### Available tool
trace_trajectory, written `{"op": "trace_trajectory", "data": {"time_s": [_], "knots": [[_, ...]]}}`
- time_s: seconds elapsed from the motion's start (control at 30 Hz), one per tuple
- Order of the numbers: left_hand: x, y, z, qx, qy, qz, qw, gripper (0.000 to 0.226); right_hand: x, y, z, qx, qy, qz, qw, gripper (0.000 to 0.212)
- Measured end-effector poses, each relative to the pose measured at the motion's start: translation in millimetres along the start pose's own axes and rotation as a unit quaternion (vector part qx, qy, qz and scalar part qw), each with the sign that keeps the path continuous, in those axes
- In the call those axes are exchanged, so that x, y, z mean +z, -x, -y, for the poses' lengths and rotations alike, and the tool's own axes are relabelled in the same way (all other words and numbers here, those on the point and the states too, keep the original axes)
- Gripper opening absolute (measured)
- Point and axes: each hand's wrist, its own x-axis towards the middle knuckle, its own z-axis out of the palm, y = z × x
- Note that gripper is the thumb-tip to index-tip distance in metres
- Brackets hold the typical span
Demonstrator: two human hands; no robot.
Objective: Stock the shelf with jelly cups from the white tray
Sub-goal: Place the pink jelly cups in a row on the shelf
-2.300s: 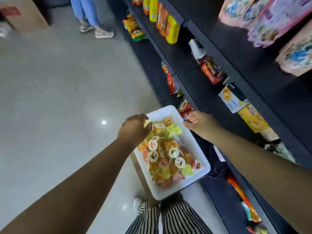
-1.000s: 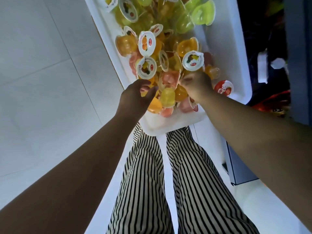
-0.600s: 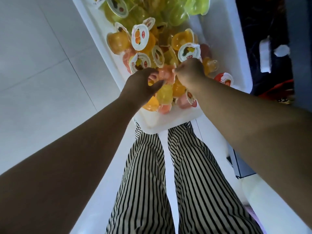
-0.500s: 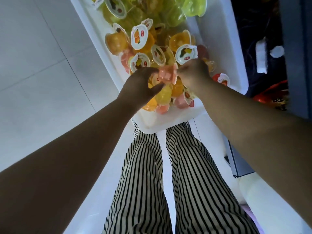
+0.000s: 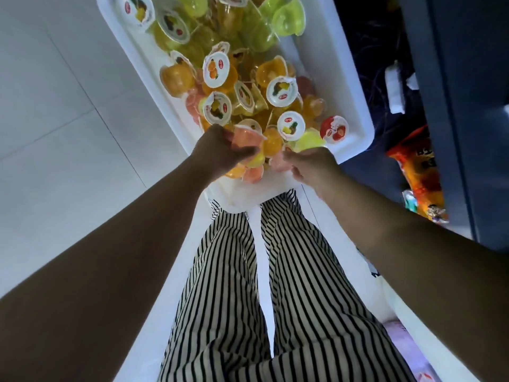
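A white tray (image 5: 347, 78) in front of my striped trousers is heaped with jelly cups (image 5: 249, 78) in yellow, orange, green and pink, several showing white fruit-printed lids. My left hand (image 5: 217, 151) hovers over the tray's near end, its fingers curled round a pink jelly cup (image 5: 246, 138). Just to its right, my right hand (image 5: 309, 165) has its fingertips curled on another pink jelly cup (image 5: 277, 163) at the near edge of the heap. The dark shelf (image 5: 468, 106) stands along the right.
On the low level of the shelf lie an orange snack bag (image 5: 417, 168) and white packets (image 5: 394, 86). Pale floor tiles (image 5: 68, 119) spread out to the left of the tray. My striped trousers (image 5: 248, 285) fill the lower middle.
The view dropped from the shelf aisle onto the tray. My right hand lifted a pink cup from the heap and my left hand took it; both hands then drew back to the near edge.
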Motion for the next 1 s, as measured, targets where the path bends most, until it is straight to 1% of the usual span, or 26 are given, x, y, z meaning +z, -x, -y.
{"op": "trace_trajectory", "data": {"time_s": [0.07, 0.1, 0.13, 0.17, 0.23, 0.27, 0.33, 0.37, 0.43, 0.5, 0.57, 0.63, 0.67, 0.73, 0.8, 0.87, 0.93, 0.97, 1.0], "knots": [[3.0, 6.8, 10.6, -0.029, 0.071, 0.001, 0.997, 0.039, 10.8, -6.6, -13.3, 0.027, 0.024, -0.017, 0.999, 0.025], [3.5, 6.2, 17.8, -0.046, 0.091, -0.007, 0.995, 0.039, 17.1, -15.1, -13.7, 0.029, 0.039, -0.024, 0.999, 0.028], [3.5, 6.1, 23.3, -0.057, 0.109, -0.013, 0.992, 0.04, 21.5, -23.5, -11.1, 0.03, 0.049, -0.033, 0.998, 0.03], [4.4, 6.7, 27.1, -0.068, 0.133, -0.017, 0.989, 0.044, 22.0, -28.5, -6.8, 0.039, 0.042, -0.04, 0.998, 0.028], [1.5, 4.0, 34.7, -0.084, 0.179, -0.024, 0.98, 0.054, 27.0, -41.2, 2.1, 0.057, 0.006, -0.02, 0.998, 0.022], [0.2, 3.2, 38.2, -0.09, 0.193, -0.024, 0.977, 0.056, 29.7, -44.9, 2.7, 0.058, 0.008, -0.004, 0.998, 0.026], [-2.2, 1.1, 44.9, -0.089, 0.209, -0.017, 0.974, 0.057, 34.0, -48.2, -0.6, 0.042, 0.032, -0.001, 0.999, 0.033], [-3.9, 1.0, 48.1, -0.085, 0.213, -0.013, 0.973, 0.062, 34.5, -50.2, -3.3, 0.039, 0.035, -0.01, 0.999, 0.034], [-8.0, 1.8, 50.9, -0.081, 0.219, -0.012, 0.972, 0.074, 32.9, -49.3, -4.0, 0.046, 0.025, -0.018, 0.998, 0.032], [-13.8, 4.7, 50.6, -0.073, 0.225, -0.009, 0.972, 0.081, 26.5, -38.1, -0.5, 0.056, 0.037, -0.028, 0.997, 0.025], [-20.2, 12.6, 46.0, -0.056, 0.239, -0.001, 0.969, 0.086, 15.8, -22.8, 1.2, 0.035, 0.038, -0.042, 0.998, 0.034], [-28.1, 27.0, 32.0, -0.023, 0.243, 0.02, 0.97, 0.079, 2.9, 2.7, 7.7, -0.008, 0.003, -0.032, 0.999, 0.034], [-32.7, 35.2, 20.1, 0.001, 0.232, 0.033, 0.972, 0.069, -4.9, 19.4, 14.9, -0.03, -0.027, -0.021, 0.999, 0.036], [-44.7, 54.6, -12.1, 0.053, 0.21, 0.056, 0.975, 0.05, -22.2, 57.6, 34.0, -0.081, -0.102, -0.001, 0.992, 0.045], [-60.9, 76.6, -51.0, 0.098, 0.209, 0.075, 0.97, 0.048, -40.6, 104.4, 56.6, -0.147, -0.152, 0.003, 0.977, 0.05], [-77.4, 97.0, -90.6, 0.14, 0.217, 0.093, 0.962, 0.051, -58.7, 148.2, 76.7, -0.203, -0.145, -0.034, 0.968, 0.057], [-95.3, 125.2, -136.9, 0.18, 0.23, 0.1, 0.951, 0.034, -78.5, 196.9, 99.3, -0.256, -0.117, -0.1, 0.954, 0.064], [-103.2, 140.2, -158.6, 0.199, 0.243, 0.101, 0.944, 0.025, -88.5, 221.7, 110.0, -0.28, -0.113, -0.127, 0.945, 0.063], [-110.8, 155.9, -179.2, 0.218, 0.257, 0.102, 0.936, 0.021, -98.0, 247.0, 121.6, -0.305, -0.115, -0.146, 0.934, 0.061]]}}
